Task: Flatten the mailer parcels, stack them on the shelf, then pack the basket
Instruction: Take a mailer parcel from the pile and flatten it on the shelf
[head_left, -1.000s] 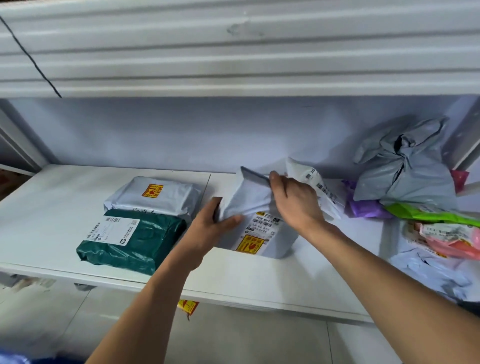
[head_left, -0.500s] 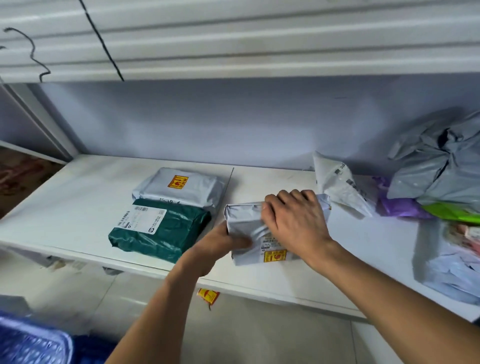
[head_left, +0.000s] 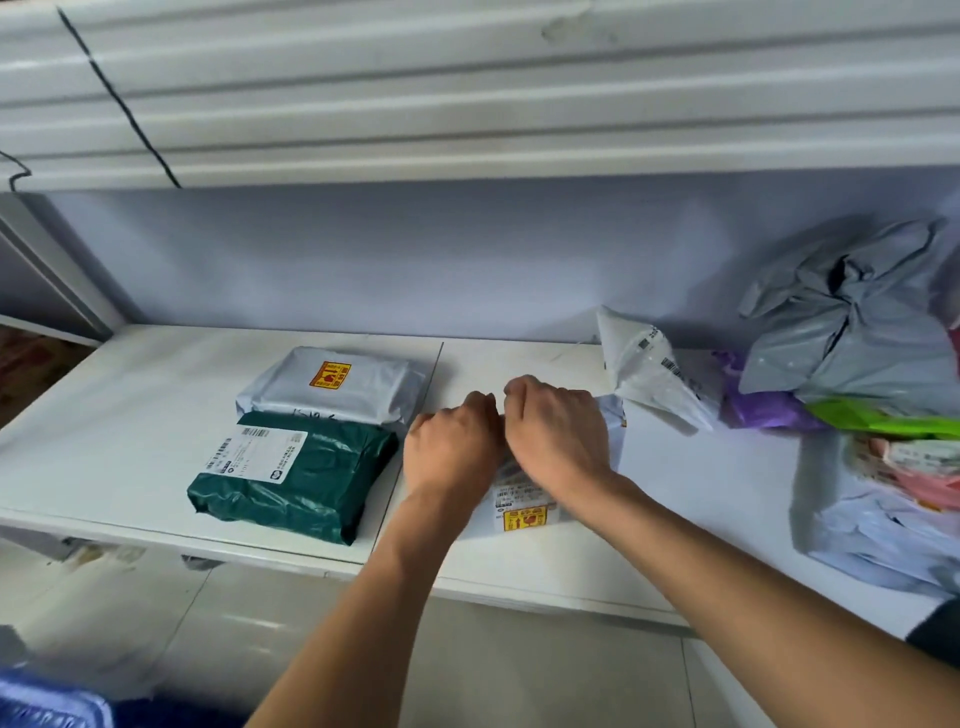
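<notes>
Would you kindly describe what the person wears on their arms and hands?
The left forearm and right forearm are bare as far as the frame shows, with no sleeves reaching them. The left hand and right hand wear no gloves, and no watch, bracelet or ring shows on the sides facing the camera.

White shelf (head_left: 130, 405) against a pale back wall (head_left: 363, 260), above floor tiles (head_left: 519, 675).
The shelf board is split by a thin seam (head_left: 435, 366). The bluish wall is shaded beneath a ribbed white upper shelf (head_left: 467, 104), across which a black cable (head_left: 121, 104) is draped. Soft reflections are carried by the glossy, light tiles.
</notes>
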